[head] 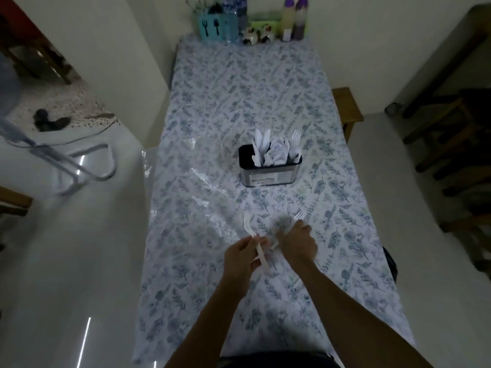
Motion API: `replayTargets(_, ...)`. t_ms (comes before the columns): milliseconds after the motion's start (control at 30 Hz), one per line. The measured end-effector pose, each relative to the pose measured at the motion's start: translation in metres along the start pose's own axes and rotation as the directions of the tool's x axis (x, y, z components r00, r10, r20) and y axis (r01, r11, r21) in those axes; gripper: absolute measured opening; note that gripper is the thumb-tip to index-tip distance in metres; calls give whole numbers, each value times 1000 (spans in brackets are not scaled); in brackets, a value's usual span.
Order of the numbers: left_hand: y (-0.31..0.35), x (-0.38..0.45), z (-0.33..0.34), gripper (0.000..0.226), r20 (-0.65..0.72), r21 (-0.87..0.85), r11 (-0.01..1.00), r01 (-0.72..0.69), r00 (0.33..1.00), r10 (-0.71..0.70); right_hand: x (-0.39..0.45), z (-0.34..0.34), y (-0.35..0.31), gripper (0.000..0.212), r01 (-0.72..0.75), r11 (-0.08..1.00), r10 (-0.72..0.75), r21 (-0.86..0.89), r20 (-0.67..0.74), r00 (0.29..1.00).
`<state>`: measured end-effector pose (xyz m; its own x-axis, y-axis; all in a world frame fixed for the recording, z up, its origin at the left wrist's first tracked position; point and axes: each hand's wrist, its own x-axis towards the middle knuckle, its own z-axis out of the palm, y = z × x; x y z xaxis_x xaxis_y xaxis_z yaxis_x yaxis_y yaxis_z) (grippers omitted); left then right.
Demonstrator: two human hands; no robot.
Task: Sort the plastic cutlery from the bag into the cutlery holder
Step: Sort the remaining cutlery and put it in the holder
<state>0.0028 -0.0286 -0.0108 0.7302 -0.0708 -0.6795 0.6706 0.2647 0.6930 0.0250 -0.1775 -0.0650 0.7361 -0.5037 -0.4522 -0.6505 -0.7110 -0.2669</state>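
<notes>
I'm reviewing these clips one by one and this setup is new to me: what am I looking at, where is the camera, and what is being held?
There is no machine here. A camera worn on a person's head looks down at their two bare hands over a table with a flowered cloth. The left hand holds white plastic cutlery; the right hand holds a plastic fork. A clear plastic bag lies to the left. Farther off, the black cutlery holder already has white pieces standing in it.
</notes>
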Motion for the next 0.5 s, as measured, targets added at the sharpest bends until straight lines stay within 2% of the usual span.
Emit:
replayTargets(133,24,11,-23,22,25,17,999,-31,999,31,1,2,-14,35,-24,996,23,88,4,1000)
replayTargets(200,28,22,-31,19,8,9,1000,3,1000,-3,-10,-1,-14,19,4,961,-7,277,8,1000)
replayTargets(233,31,28,-29,18,19,11,999,34,999,-35,-19,-5,-14,15,39,906,-44,421,1,999)
replayTargets(300,36,36,-22,23,119,4,996,88,989,-88,-46,-23,-24,15,76,677,-144,732,31,989)
replayTargets(333,39,38,-17,29,198,-28,994,105,975,-97,-59,-33,-30,19,40,540,-196,841,79,978)
replayTargets(367,41,37,-12,34,280,-68,991,119,955,-95,-66,-40,-34,21,33,470,-225,882,84,971)
replayTargets(400,44,36,-10,38,342,-104,986,133,936,-90,-70,-44,-37,21,79,471,-236,879,39,971)
replayTargets(433,47,35,-9,41,377,-133,981,143,923,-83,-72,-48,-39,18,129,519,-238,845,-2,971)
replayTargets(500,52,36,-9,42,407,-154,977,149,910,-74,-74,-53,-41,14,186,576,-220,796,-69,973)
